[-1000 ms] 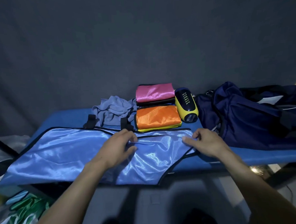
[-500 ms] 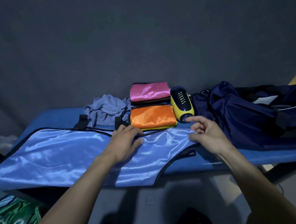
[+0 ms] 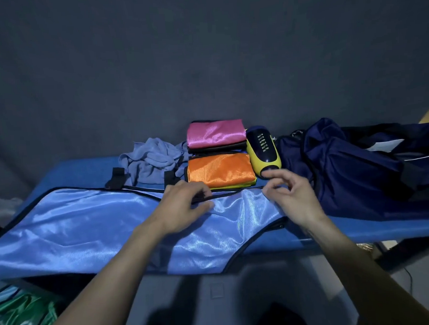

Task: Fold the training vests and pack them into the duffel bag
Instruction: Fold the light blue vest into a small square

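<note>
A shiny light blue vest [image 3: 92, 226] with black trim lies spread across the blue table [image 3: 70, 173], its near edge hanging over the front. My left hand [image 3: 183, 205] rests on the vest and pinches its black trim at the upper edge. My right hand [image 3: 288, 195] pinches the vest's right corner between thumb and finger, the other fingers lifted. Behind them sit a folded orange vest [image 3: 220, 170] and a folded pink vest [image 3: 215, 133] on a dark one. The navy duffel bag [image 3: 358, 169] lies slumped on the table at the right.
A crumpled grey-blue cloth [image 3: 153, 161] lies behind the vest. A yellow and black bottle-shaped object [image 3: 264, 152] lies between the folded vests and the bag. Green fabric [image 3: 20, 314] is on the floor at lower left. A dark backdrop hangs behind the table.
My right hand has moved up from the vest's right edge to its far corner and now pinches it. My left hand has shifted slightly forward along the black trim.
</note>
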Motion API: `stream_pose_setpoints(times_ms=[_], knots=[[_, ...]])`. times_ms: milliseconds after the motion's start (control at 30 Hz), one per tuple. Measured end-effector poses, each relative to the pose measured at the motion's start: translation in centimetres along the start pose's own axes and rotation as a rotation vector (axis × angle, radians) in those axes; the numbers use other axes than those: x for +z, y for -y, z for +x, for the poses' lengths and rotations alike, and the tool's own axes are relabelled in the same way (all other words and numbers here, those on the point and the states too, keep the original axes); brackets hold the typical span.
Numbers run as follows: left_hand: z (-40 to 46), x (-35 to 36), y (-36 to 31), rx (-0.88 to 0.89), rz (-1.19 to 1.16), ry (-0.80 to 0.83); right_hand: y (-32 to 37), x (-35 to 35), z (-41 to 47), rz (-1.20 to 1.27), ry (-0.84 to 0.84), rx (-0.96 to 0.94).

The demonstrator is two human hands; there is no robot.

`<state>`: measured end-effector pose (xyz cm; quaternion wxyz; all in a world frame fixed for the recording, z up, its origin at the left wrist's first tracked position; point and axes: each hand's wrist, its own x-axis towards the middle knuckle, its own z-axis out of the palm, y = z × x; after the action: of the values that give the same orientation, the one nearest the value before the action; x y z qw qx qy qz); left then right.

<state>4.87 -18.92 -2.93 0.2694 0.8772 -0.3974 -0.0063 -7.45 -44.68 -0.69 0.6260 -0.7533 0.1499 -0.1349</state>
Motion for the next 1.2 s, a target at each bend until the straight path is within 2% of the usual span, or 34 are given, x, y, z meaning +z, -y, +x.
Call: stream_pose_setpoints(times_ms=[100,200,300,367,500,600,700,800,933,1067,1200], knots=[[0.2,0.0,-0.7,-0.018,-0.073,-0.016,1.3,0.0,-1.0,-0.024,0.121,-0.25],[0.6,0.0,-1.7,-0.013,-0.124,0.005,1.6,0.3,-1.6,0.002,0.212,-0.343],[1.3,0.2,-3.6,-0.059,-0.404,0.073,2.0,0.5,-2.1,0.009,0.256,-0.388],[1.9,-0.1,-4.9,-0.118,-0.544,0.126,2.4,0.9,-2.6,-0.072,0.281,-0.452],[2.4,-0.2,-5.8,-0.048,-0.43,0.132,2.8,1.7,-2.8,-0.216,0.263,-0.561],[2.6,-0.6,-6.5,-0.045,-0.526,0.178,2.7,1.7,-2.8,-0.248,0.241,-0.588],[2.4,-1.1,-6.8,-0.041,-0.651,0.241,2.9,1.5,-3.0,-0.214,0.197,-0.55],[2.4,-1.4,-6.5,-0.047,-0.725,0.169,3.0,0.6,-2.9,-0.175,0.124,-0.309],[2.3,-1.7,-6.7,-0.067,-0.815,0.105,2.3,0.2,-2.6,-0.305,0.242,-0.031],[2.7,-1.5,-7.4,-0.1,-0.894,0.1,3.1,0.2,-3.2,-0.27,0.331,-0.022],[3.0,-1.3,-8.5,-0.069,-0.937,0.093,3.9,0.3,-3.5,-0.126,0.322,-0.061]])
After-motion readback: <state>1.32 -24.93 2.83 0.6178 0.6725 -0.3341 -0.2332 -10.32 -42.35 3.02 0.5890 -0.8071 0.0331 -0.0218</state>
